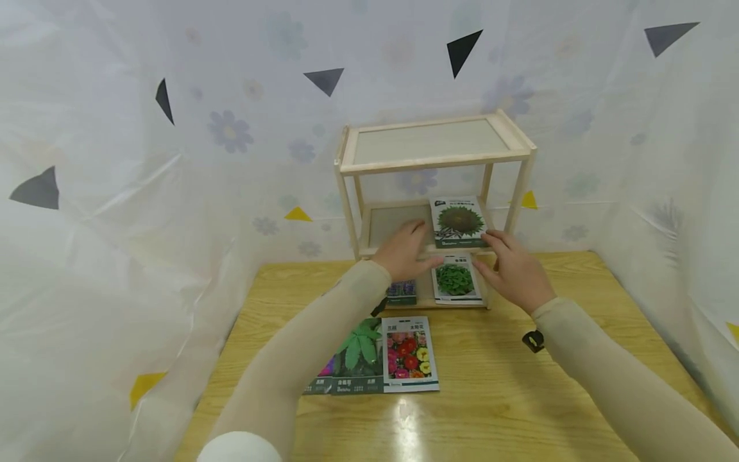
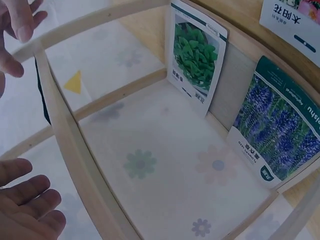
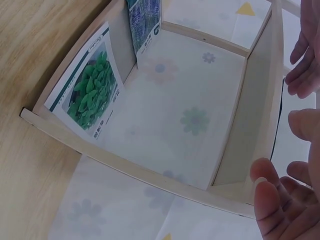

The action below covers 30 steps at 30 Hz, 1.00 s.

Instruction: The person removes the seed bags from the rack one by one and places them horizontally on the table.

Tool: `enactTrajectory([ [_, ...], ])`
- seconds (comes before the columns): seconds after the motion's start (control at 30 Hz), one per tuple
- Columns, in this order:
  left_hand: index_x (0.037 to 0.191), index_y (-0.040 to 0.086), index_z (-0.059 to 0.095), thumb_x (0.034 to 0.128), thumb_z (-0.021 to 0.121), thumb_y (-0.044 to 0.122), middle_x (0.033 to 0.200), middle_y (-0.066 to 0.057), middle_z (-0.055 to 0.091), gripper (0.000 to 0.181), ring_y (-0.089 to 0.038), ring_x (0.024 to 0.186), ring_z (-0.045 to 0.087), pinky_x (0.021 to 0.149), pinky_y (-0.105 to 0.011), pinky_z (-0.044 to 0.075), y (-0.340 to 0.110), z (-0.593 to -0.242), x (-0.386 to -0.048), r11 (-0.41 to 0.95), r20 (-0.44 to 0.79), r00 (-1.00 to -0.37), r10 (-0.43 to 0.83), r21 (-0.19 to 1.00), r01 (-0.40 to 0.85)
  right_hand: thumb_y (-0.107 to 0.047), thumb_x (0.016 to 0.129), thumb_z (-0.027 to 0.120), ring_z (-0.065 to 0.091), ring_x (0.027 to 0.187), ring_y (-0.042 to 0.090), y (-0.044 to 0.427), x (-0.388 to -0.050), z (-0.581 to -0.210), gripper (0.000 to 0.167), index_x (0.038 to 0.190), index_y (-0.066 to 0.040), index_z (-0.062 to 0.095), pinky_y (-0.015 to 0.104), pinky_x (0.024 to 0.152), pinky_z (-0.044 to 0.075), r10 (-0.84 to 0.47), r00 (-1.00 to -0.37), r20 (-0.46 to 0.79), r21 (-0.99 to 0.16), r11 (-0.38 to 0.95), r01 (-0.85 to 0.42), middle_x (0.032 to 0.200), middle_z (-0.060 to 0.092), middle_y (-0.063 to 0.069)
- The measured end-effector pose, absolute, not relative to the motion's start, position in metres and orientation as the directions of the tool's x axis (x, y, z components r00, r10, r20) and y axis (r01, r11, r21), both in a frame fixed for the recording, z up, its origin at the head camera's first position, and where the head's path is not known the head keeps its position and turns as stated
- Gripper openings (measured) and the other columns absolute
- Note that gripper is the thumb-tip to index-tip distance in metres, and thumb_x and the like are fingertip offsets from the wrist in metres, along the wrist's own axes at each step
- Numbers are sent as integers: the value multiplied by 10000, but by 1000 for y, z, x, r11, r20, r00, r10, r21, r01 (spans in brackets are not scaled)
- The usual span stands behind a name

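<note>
On the middle shelf of a wooden rack (image 1: 344, 168), a packet with a green, spiky-edged round plant picture (image 1: 460, 220) leans or lies at the right. My right hand (image 1: 516, 269) has its fingertips at that packet's lower right corner, the fingers loosely bent. Beside its left edge, my left hand (image 1: 404, 251) is spread over the shelf front and holds nothing visible. Both wrist views show relaxed fingers, the left hand (image 2: 30, 200) and the right hand (image 3: 285, 207) near the shelf board. Below stand a green-leaf packet (image 1: 455, 280) and a purple-flower packet (image 2: 277, 127), partly covered in the head view.
In front of the rack, a red-and-yellow flower packet (image 1: 410, 354) and a large-leaf packet (image 1: 359, 359) lie on the wooden table (image 1: 519, 385), with another partly under my left sleeve. The rack's top shelf (image 1: 430, 141) is above my hands. Patterned sheeting (image 1: 242, 192) surrounds the table.
</note>
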<state>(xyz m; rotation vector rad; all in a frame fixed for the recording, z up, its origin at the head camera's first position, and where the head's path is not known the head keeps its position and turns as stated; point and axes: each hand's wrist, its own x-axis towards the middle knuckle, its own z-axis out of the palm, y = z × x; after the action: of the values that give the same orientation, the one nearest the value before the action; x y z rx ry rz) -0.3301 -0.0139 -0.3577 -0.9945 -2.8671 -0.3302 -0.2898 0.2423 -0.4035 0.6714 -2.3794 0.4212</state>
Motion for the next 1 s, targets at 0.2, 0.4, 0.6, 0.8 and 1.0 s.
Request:
enactTrajectory([
  [0.2,1519,58,256,879,374,733,1537,-112,299,938,-233,1398,304,1134,-339,265,-5,-357,-347,781,114,-792,600,133,610,-349,888,695,670,804,325,243,-292,-404,636,1336,62,510,466,612,555,-345,-745,571,-135,855,-500,1348,498,233],
  [0.4,1533,98,234,861,361,764,1552,-95,274,955,-225,1411,278,1136,-342,260,-2,-359,-353,805,71,-813,577,120,582,-383,909,659,579,1087,433,242,-293,-405,657,1346,79,492,546,769,526,-338,-786,518,-140,872,-468,1358,490,246],
  [0.6,1539,124,228,854,330,783,1569,-79,240,956,-221,1429,238,1150,-345,224,0,-365,-355,807,41,-814,580,113,580,-381,920,643,587,1072,422,242,-295,-407,635,1343,71,501,543,763,525,-332,-795,508,-143,877,-458,1334,505,242],
  [0.8,1539,136,234,860,321,776,1576,-71,223,937,-215,1432,229,1155,-338,210,3,-365,-353,800,26,-804,594,89,594,-335,907,672,602,1034,415,241,-296,-408,586,1317,61,534,538,750,527,-332,-782,527,-143,873,-466,1296,528,234],
  [1.0,1531,149,265,904,331,722,1570,-61,242,852,-217,1436,222,1164,-344,178,2,-366,-352,798,15,-799,601,44,601,-297,900,687,650,889,373,238,-298,-409,512,1293,13,577,510,652,541,-347,-768,539,-142,861,-489,1269,543,224],
])
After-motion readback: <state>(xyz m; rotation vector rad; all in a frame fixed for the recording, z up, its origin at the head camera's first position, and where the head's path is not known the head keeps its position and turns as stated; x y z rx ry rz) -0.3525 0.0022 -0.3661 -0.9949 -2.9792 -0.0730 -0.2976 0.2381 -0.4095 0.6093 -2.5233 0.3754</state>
